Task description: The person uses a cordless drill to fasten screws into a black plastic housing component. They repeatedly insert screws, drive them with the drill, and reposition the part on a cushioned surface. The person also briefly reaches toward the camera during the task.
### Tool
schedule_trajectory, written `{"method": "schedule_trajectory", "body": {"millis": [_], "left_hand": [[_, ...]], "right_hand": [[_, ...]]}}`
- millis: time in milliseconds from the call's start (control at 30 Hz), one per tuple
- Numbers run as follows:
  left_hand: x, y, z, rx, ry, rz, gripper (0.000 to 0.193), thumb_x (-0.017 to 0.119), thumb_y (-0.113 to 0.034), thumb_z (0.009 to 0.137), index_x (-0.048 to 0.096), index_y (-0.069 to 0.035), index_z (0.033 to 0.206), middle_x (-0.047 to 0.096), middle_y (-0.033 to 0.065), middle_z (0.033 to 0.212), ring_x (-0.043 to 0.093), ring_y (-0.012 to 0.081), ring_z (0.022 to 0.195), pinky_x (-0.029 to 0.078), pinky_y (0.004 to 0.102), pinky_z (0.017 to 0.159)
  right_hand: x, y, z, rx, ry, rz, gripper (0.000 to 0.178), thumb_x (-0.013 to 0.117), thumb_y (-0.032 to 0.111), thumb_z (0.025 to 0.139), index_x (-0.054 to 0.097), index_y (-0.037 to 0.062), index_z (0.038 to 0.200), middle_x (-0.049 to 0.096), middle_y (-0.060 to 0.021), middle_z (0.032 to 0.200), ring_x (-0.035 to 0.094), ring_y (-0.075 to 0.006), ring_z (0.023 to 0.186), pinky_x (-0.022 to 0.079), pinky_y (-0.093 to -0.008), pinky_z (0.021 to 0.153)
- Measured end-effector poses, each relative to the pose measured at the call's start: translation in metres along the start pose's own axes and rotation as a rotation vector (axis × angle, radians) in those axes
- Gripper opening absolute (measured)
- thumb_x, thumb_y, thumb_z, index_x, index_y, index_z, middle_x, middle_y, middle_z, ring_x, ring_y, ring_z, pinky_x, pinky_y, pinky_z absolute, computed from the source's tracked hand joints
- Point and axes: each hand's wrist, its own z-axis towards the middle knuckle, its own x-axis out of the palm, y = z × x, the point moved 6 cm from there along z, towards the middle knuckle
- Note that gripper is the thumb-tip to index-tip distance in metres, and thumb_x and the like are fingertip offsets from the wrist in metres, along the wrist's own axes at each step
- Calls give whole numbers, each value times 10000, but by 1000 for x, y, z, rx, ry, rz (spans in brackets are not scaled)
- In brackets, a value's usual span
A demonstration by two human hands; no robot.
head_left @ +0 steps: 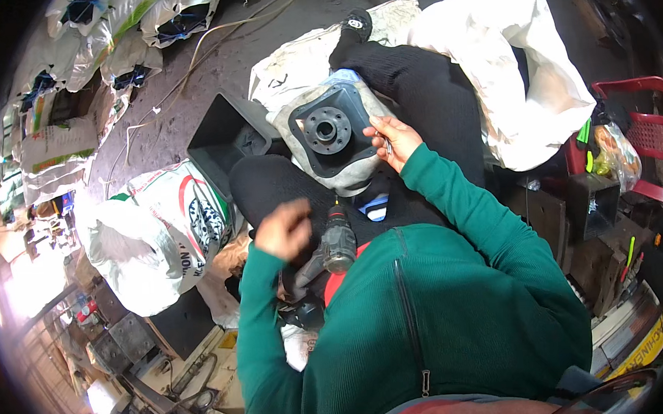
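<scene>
A black square housing (349, 120) with rounded corners lies on a pale cloth bundle (360, 172) between my knees. A round hub (325, 130) with a ring of holes sits in its middle. At the housing's right edge, my right hand (394, 141) is closed in a pinch, with a small shiny metal piece (388, 147) showing at the fingers; its exact kind is too small to tell. A cordless drill (338, 244) rests in my lap, its bit pointing toward the housing. Just left of the drill, my left hand (284, 231) is smeared by motion, its fingers unclear.
An open black bin (221, 138) stands tilted beyond my left knee. White sacks (140, 238) are at left, and another large white sack (501, 67) is at right. A red plastic chair (654, 138) stands far right. Filled bags (133, 60) and a cable (190, 68) lie at upper left.
</scene>
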Motion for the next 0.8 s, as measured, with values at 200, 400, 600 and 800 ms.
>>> {"method": "schedule_trajectory", "body": {"millis": [200,400,600,800], "left_hand": [[57,-18,-65,-185,-91,319,825,726,-213,650,399,-133,1403,517,131,1232,581,341,1020,491,414,868],[39,-18,-34,-131,-159,-249,788,752,-124,700,389,-67,1397,594,136,1221,620,236,1056,505,369,881],[-36,-30,-62,-234,-271,-753,348,762,-145,790,635,-6,1083,675,47,925,595,104,661,499,259,591],[-49,-51,-40,-81,-277,-591,355,746,-137,794,620,-1,1097,672,64,903,581,116,634,476,259,570]], "right_hand": [[30,-3,-9,50,204,-66,309,585,265,946,626,27,1139,491,62,739,439,-12,608,412,-144,520],[42,-9,-24,114,373,-153,276,542,208,968,587,50,1190,578,24,875,500,-21,711,414,-159,559],[48,-12,-21,225,398,9,197,567,143,948,584,37,1114,613,-14,857,547,-54,703,427,-165,525],[61,-16,-26,253,529,130,194,603,144,927,599,33,1087,591,-16,883,557,-50,727,405,-174,502]]}}
